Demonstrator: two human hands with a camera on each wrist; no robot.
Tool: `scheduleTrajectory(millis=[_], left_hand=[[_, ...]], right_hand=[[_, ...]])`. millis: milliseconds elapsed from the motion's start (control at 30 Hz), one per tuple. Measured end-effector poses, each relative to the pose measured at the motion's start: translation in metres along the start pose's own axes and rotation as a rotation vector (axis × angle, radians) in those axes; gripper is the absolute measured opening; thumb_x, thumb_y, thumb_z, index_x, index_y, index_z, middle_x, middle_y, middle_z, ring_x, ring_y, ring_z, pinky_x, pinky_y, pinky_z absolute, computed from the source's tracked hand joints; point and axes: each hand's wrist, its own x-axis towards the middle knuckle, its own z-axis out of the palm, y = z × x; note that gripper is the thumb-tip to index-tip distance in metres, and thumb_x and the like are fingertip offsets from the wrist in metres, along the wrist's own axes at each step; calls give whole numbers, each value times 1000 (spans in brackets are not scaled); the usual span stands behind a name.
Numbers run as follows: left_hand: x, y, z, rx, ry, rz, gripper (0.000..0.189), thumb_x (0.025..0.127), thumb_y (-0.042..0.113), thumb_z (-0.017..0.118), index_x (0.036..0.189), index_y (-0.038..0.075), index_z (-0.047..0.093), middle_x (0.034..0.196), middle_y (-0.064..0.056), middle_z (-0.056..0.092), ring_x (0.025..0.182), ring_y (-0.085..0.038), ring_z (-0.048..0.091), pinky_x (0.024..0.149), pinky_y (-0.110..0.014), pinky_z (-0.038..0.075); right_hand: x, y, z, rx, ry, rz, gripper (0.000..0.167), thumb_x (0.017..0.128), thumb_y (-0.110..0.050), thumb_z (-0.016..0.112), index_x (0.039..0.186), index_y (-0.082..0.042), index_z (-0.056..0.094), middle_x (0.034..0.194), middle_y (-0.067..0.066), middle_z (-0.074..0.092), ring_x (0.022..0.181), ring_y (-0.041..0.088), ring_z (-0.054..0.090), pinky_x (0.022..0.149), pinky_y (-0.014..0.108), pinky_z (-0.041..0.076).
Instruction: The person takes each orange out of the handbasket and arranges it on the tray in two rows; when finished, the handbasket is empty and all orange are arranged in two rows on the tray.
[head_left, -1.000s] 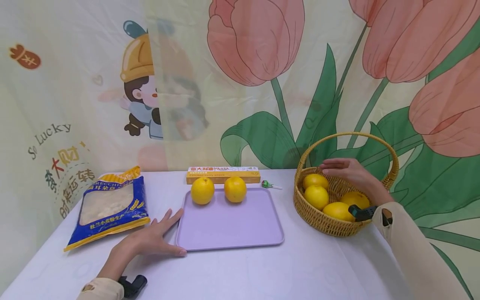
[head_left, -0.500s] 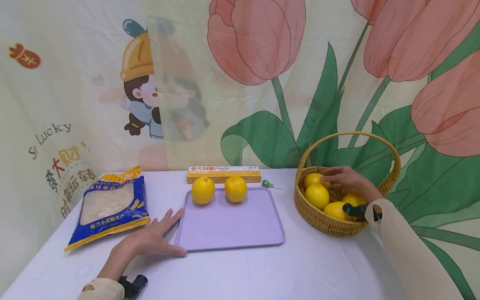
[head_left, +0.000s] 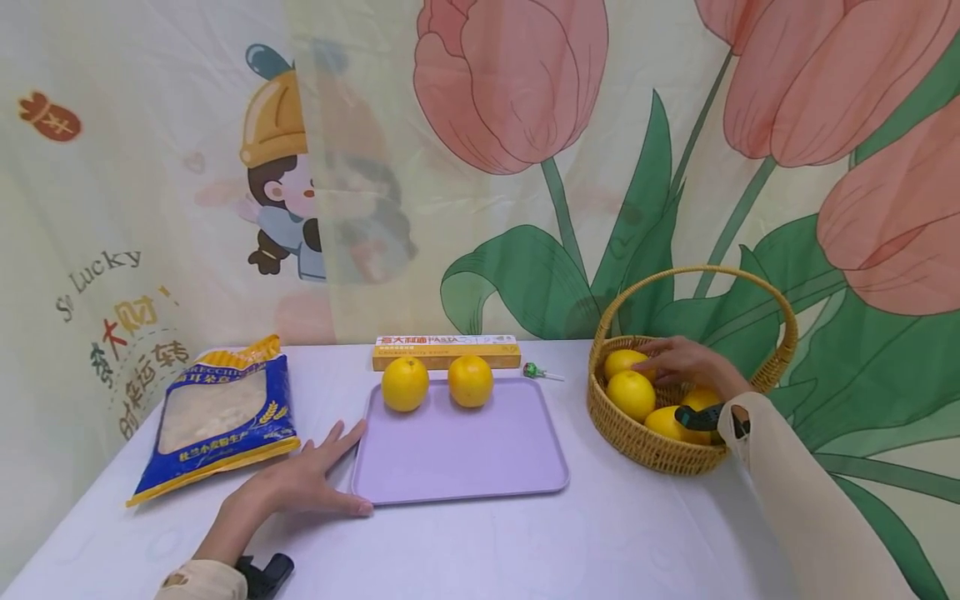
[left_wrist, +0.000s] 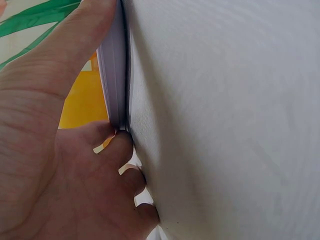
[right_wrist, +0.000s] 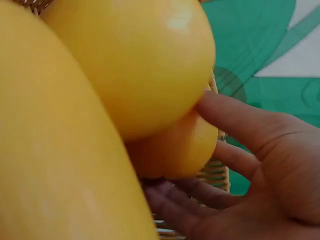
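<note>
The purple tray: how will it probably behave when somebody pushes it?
The purple tray is likely stiff, as it shows no bend. It should slide rather than tip, since it lies flat on the white tabletop. The two yellow fruits on it may roll, being round.

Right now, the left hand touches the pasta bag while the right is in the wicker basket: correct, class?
Not the pasta bag: the head view shows the left hand touching the lilac tray. The right hand is in the wicker basket.
</note>
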Motion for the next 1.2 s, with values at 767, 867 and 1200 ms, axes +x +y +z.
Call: scheduleTrajectory(millis=[767,867,1200], left_hand=[[3,-1,7,-20,-7,18,121,81,58,90,172,12,25,172,-38,10,146,-79,9,114,-90,16],[3,0,8,-24,-7,14,121,81,58,91,172,12,25,173,-38,10,146,-79,9,114,-90,16],[0,1,2,-16,11,9,121,82,59,90,173,12,24,173,-38,9,146,-78,9,114,-90,16]], right_hand=[[1,-13,17,-402,58,-48,48,97,-18,78,125,18,65,99,17,68,84,26,59,77,38,60],[-3,-9,17,-410,97,-48,58,94,-19,80,131,20,59,112,28,68,92,32,62,84,44,63],[-21,-15,6,-405,238,-174,82,91,-34,85,141,22,52,125,35,66,101,38,65,85,49,61]])
